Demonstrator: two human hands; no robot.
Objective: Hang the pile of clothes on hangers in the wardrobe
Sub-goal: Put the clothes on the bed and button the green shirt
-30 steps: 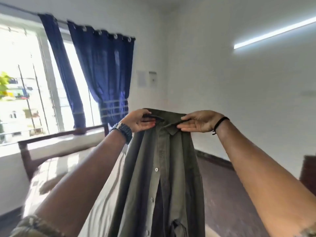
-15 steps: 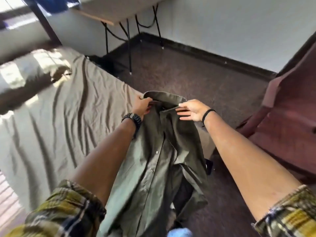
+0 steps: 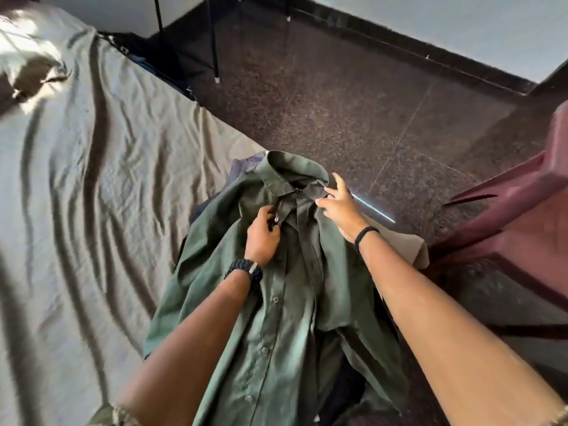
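Green shirt point(image 3: 276, 318) covers darker clothes point(image 3: 246, 167) on bed point(image 3: 92, 179); chair point(image 3: 522, 226) beside.

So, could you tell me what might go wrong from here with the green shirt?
1. The green shirt lies at the bed's corner, its lower part toward the edge; it could slide to the floor.
2. It covers darker clothes, which may lift along with it.
3. The left hand pinches the placket near a button and the right hand the collar; a tug could strain the button.
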